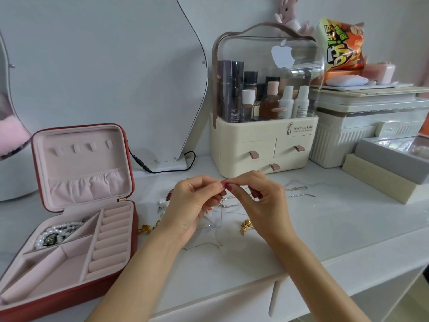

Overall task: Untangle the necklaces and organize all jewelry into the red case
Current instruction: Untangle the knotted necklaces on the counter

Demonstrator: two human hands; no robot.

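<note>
The red case (130,242) lies open at the left, pink inside, with a pearl necklace (58,233) in its rear left compartment. My left hand (192,205) and my right hand (260,201) meet above the white table, fingertips pinching a thin silver chain (219,226) that hangs down from them onto the table. More silver chains (297,191) trail to the right. A gold piece (246,226) lies below my right hand, another gold piece (146,228) beside the case. Pearl earrings (162,203) and a red beaded piece (170,194) sit behind my left hand.
A cream cosmetics organiser (262,145) with a clear lid stands behind the hands. Grey and cream boxes (383,173) sit at the right. A curved mirror (104,66) leans on the wall, its black cable (162,168) running behind the case. The table's front edge is near.
</note>
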